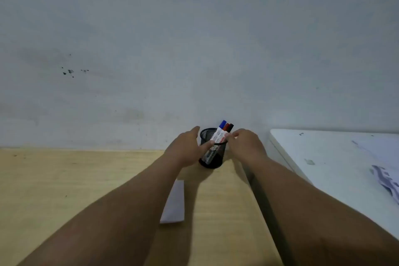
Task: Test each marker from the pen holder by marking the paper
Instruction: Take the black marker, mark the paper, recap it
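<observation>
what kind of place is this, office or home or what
Probably a plain desk or study corner, though office or home cannot be told. A black mesh pen holder with markers stands on a wooden desk against a bare, scuffed wall, with a white table beside it.

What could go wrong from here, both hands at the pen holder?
1. The right hand has its fingers at the markers, which lean together toward one side of the mesh pen holder; pulling one may drag the others out or tip the holder.
2. The left hand is beside the holder; whether it grips it is unclear, so the holder may slide.
3. The paper lies loose under the left forearm and could get swept aside.
</observation>
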